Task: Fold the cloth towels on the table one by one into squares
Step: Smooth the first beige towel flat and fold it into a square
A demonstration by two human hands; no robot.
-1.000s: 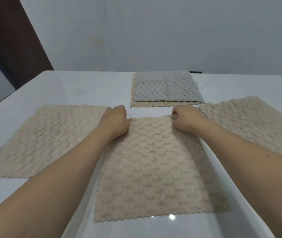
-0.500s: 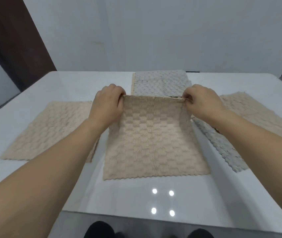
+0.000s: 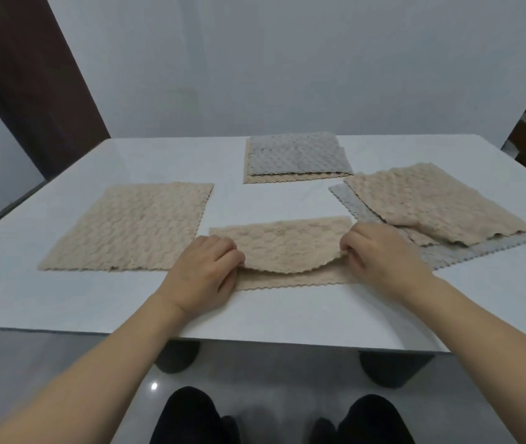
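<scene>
A beige waffle-textured towel [image 3: 287,248] lies in front of me on the white table [image 3: 159,155], folded in half toward me. My left hand [image 3: 205,270] pinches the upper layer's left corner. My right hand [image 3: 380,251] pinches its right corner. The upper edge sags in a curve between my hands, and the lower layer's zigzag edge shows just beneath it. A flat beige towel [image 3: 130,229] lies unfolded to the left.
A folded stack, grey towel on beige [image 3: 293,157], sits at the far middle. Loose beige and grey towels [image 3: 428,209] overlap at the right. The table's near edge runs just below my wrists, with my dark shoes on the floor beneath.
My hands lifted the towel's far edge and carried it toward me, folding the towel in half. My view has pulled back from the table.
</scene>
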